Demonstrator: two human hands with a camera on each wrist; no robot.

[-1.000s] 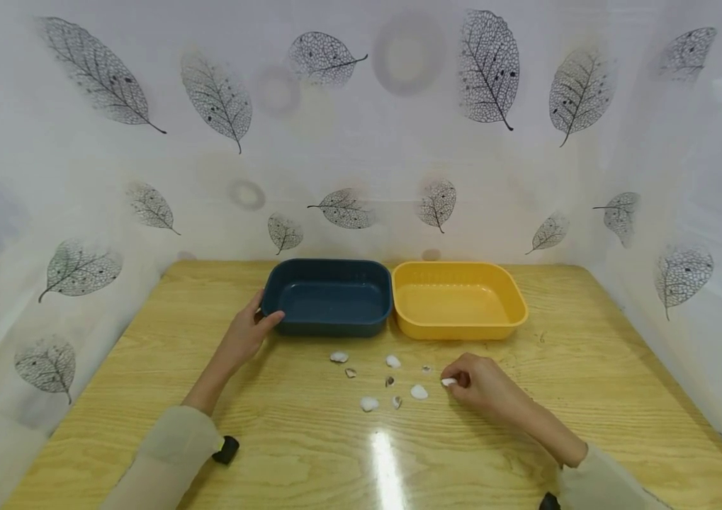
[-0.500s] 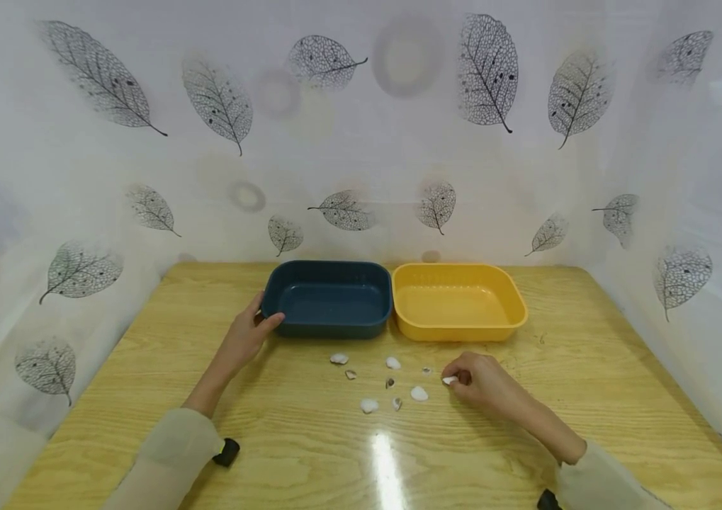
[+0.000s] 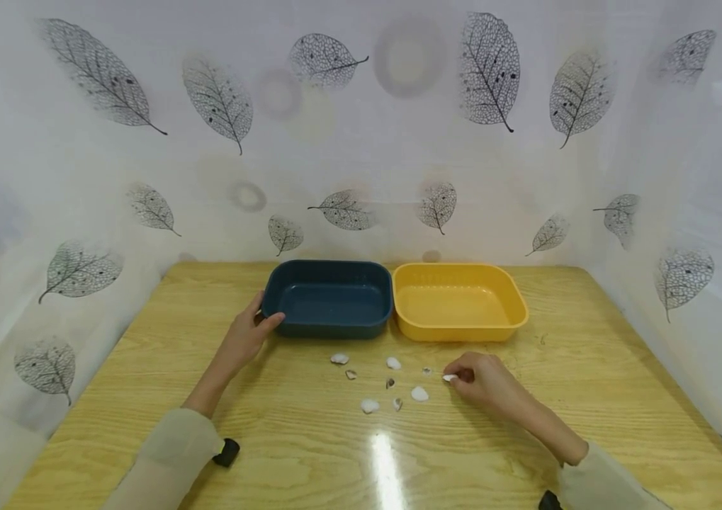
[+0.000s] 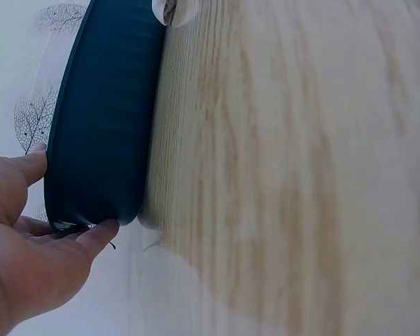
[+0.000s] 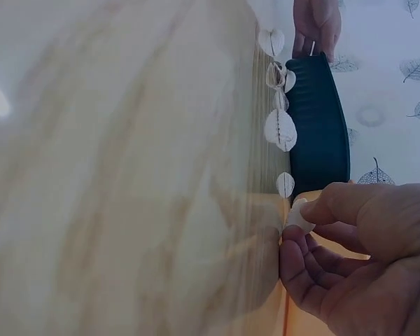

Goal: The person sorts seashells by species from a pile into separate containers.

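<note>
We see a small white seashell (image 3: 449, 377) right of centre in the lower half of the head view, pinched between the thumb and fingertips of the right hand (image 3: 487, 382). In the right wrist view it shows as a pale edge protruding from the grip; whether it touches the table (image 3: 603, 375), we cannot tell.

To its left in the head view we find four larger white shells (image 3: 420, 393) and four smaller, darker-marked shells (image 3: 397, 404) — a loose scatter at lower centre, each lying apart from its neighbours.

Above the scatter stands a dark blue basin (image 3: 329, 330), and just beside it, on the right, a yellow basin (image 3: 459, 333) of similar shape. The left hand (image 3: 247, 338) grasps the left end of the dark blue basin. In the left wrist view we see its thumb at the rim and its other fingers bent against the end wall.

Pale sleeves (image 3: 177, 440) enter from the lower corners, with a black device (image 3: 227, 452) at the left cuff. The table is light wood, marked by a bright streak of reflected light (image 3: 386, 467) at bottom centre. Behind it — filling the upper half — we note a pale backdrop (image 3: 361, 156) printed with skeleton leaves (image 3: 489, 71).
</note>
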